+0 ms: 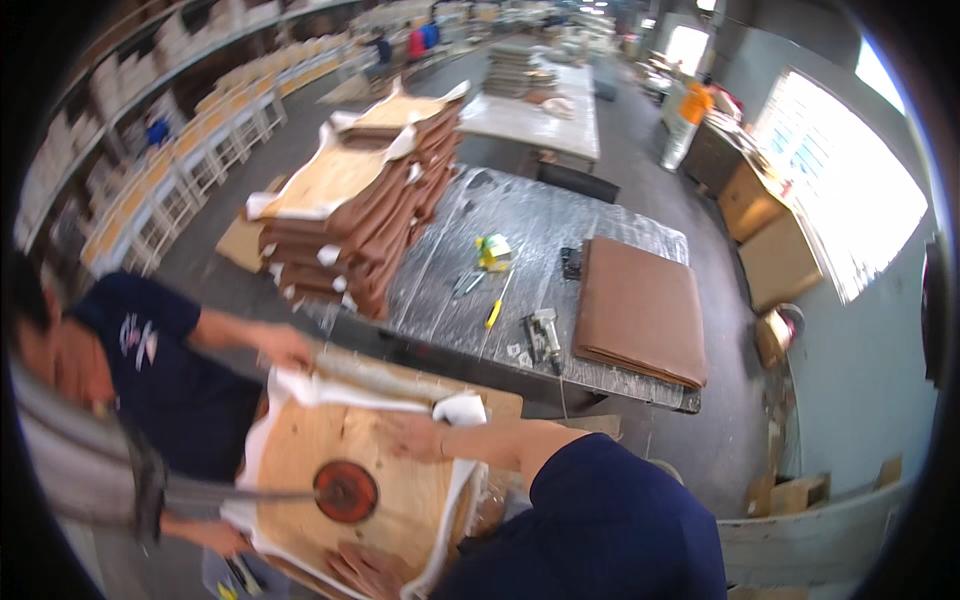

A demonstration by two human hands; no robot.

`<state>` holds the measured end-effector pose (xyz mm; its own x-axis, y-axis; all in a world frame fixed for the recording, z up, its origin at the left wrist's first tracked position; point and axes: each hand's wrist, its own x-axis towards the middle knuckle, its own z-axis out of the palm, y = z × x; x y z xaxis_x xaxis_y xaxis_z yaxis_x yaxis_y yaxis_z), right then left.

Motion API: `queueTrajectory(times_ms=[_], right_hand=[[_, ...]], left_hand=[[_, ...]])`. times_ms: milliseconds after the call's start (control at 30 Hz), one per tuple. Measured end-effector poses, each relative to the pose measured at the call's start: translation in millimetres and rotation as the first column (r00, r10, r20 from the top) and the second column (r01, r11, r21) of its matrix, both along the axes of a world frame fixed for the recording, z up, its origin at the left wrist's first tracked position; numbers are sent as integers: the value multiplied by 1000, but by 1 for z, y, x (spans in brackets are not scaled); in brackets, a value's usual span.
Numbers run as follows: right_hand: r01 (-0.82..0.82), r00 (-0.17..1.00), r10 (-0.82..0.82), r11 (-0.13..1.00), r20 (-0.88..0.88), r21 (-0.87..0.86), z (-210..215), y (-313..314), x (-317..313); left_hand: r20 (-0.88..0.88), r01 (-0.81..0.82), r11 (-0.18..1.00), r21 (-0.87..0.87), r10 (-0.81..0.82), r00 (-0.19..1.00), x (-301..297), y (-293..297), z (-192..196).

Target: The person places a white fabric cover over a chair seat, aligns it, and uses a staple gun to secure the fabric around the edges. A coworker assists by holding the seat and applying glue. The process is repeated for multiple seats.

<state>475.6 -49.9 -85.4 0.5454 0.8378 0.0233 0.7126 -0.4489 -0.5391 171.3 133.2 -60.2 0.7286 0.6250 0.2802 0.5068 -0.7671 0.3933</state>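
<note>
A plywood panel (pixel 400 500) with white fabric (pixel 262 440) folded up around its edges lies in front of me. My right hand (pixel 415 437) rests flat on its far part, fingers stretched out, near a bunched white corner. At the panel's near edge, my left hand (pixel 368 570) lies on the wood with fingers spread. Neither hand grips anything. Between them and a little left, a round red disc (pixel 346 491) on a metal rod sits over the panel. A co-worker's hand (pixel 287 346) touches the fabric at the far left corner; their other hand is at the near left corner.
Brown upholstered panels (pixel 350 240) stand in a tall stack beyond. A plastic-covered table (pixel 470 230) holds folded brown material (pixel 640 310), a staple gun (pixel 543 340), a yellow-handled screwdriver (pixel 495 312) and pliers (pixel 468 284). A blurred grey machine arm (pixel 90 450) crosses the left side.
</note>
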Motion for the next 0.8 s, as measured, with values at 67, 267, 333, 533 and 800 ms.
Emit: queueTrajectory(times_ms=[67,267,333,533,800], right_hand=[[22,996,-22,1000,82,2,5,-10,13],[62,998,-61,997,20,-45,6,-24,4],[44,999,-44,999,1,-27,12,-12,5],[-71,970,70,997,234,-4,-7,-52,34],[-13,938,41,996,345,-84,60,-104,25]], left_hand=[[-132,247,708,662,-214,968,4,5,-2],[-44,143,873,466,-139,989,1,-18,2],[0,148,877,456,-166,986,-3,-2,-4],[-1,83,976,-201,-85,996,12,9,-14],[42,-311,939,-147,320,947,-132,83,47]])
